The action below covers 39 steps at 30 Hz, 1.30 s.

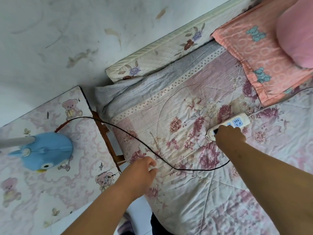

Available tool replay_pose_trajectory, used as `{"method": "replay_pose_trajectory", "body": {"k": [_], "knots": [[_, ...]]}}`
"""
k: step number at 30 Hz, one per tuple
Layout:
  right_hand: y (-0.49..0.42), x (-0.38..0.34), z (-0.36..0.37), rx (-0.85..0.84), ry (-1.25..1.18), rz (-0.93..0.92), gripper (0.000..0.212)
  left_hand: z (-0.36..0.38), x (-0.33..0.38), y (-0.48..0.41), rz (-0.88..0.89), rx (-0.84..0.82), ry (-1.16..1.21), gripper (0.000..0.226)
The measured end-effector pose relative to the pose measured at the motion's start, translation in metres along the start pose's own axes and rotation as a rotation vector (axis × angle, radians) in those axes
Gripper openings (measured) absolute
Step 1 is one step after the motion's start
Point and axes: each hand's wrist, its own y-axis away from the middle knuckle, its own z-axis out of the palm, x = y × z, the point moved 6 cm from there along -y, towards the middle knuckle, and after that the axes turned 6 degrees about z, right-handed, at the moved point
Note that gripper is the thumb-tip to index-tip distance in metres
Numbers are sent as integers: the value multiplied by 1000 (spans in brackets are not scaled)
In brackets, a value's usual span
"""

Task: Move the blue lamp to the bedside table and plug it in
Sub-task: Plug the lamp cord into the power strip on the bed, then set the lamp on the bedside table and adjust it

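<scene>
We see the blue lamp (44, 150) already standing on the bedside table (50, 192), at about nine o'clock in the view, so the carrying part looks done. Its black cord (135, 138) runs from the lamp toward three o'clock, sagging across the flowered quilt (194, 200) to the power strip (237, 123) lying on the bed.

Our right hand (230, 135) is pressed down on the near end of the strip, fingers bunched over a socket; the plug itself is hidden under them, so we cannot tell whether it is seated. Our left hand (142, 172) hovers at about six o'clock, fingers loosely curled and apart, just beside the cord but seemingly not gripping it.

What worries us: the strip rests on soft bedding, so it could tilt or sink under the push and leave the plug half in. The slack cord hangs over the gap between table and bed, and a snag from the left hand could tug the lamp toward the table edge.
</scene>
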Motion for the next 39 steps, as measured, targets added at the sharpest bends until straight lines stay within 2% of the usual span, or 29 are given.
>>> {"method": "replay_pose_trajectory", "body": {"k": [2, 6, 8, 12, 15, 19, 25, 29, 32, 35, 37, 39], "knots": [[14, 8, -4, 57, 2, 17, 29, -4, -2, 5, 0, 6, 0, 28], [45, 11, -9, 164, -9, 2, 59, -12, -6, 15, 5, 32, 5, 27], [64, 10, -11, 203, -41, -27, 65, -17, -8, 25, 15, 54, 10, 28], [105, 1, -13, 249, -129, -77, 55, -32, -17, 48, 19, 94, 27, 25], [137, -14, -15, 245, -106, -126, 48, -44, -30, 69, 15, 139, 36, 25], [179, -41, -23, 290, -63, -199, 45, -62, -58, 102, 1, 203, 72, 25], [229, -87, -34, 321, -144, -288, 43, -90, -109, 151, -31, 284, 89, 26], [272, -133, -41, 306, -331, -423, 38, -100, -148, 190, -62, 330, 117, 30], [319, -170, -60, 250, -614, -547, 32, -104, -181, 224, -89, 360, 167, 31], [364, -194, -89, 118, -938, -609, 27, -106, -210, 253, -110, 391, 213, 29], [394, -205, -112, 52, -1149, -669, 34, -109, -228, 270, -124, 419, 265, 27], [423, -215, -132, 37, -1251, -785, 46, -114, -244, 286, -140, 456, 320, 26]]}}
